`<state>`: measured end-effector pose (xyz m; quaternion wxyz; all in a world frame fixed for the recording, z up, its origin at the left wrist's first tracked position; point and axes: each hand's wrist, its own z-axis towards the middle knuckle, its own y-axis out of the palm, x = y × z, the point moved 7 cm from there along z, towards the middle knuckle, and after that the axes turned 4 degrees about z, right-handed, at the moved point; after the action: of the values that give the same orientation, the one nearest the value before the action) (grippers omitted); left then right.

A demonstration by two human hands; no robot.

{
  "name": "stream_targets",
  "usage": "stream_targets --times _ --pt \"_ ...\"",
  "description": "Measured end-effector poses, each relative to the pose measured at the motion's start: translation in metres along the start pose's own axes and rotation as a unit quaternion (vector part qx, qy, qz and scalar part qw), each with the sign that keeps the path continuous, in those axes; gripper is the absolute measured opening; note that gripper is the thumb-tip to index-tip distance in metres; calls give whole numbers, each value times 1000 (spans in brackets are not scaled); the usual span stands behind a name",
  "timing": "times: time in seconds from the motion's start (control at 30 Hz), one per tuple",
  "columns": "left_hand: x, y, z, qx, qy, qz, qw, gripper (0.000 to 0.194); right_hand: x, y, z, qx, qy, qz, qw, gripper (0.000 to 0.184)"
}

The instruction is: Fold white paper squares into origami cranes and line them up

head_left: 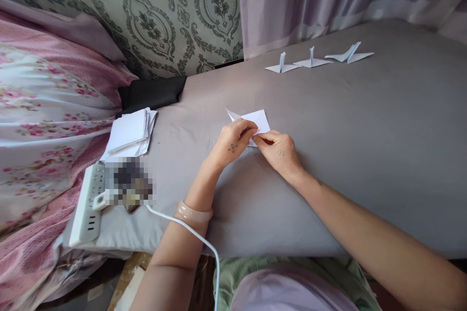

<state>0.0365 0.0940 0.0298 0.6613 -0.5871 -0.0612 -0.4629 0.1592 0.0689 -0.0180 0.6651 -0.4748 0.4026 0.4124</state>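
A sheet of white paper, partly folded, lies on the grey cloth in front of me. One pointed flap of it sticks up at the left. My left hand pinches the paper near its middle, thumb and fingers pressed together. From the right, my right hand pinches its lower edge, with its fingertips close beside those of the left. Both hands cover the lower part of the paper, so the fold there is hidden.
Three folded paper birds stand in a row at the back right. A stack of white paper lies at the left, before a black folded item. Nearer are a white power strip and a white cable passing my left forearm.
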Motion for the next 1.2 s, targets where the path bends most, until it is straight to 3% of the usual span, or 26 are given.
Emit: stream_targets --times 0.63,0.83,0.97,1.2 --pt "-13 18 -1 -23 -17 -168 985 21 -1 2 -1 -28 23 14 999 23" --pt "-7 7 0 -17 37 -28 999 20 -1 3 -1 -21 2 -4 1000 25" --pt "-1 6 -1 -60 72 7 996 22 -2 4 -3 -30 -14 -6 999 23" --pt "-1 5 -1 -92 22 16 995 17 0 5 -2 -41 -14 -2 999 25"
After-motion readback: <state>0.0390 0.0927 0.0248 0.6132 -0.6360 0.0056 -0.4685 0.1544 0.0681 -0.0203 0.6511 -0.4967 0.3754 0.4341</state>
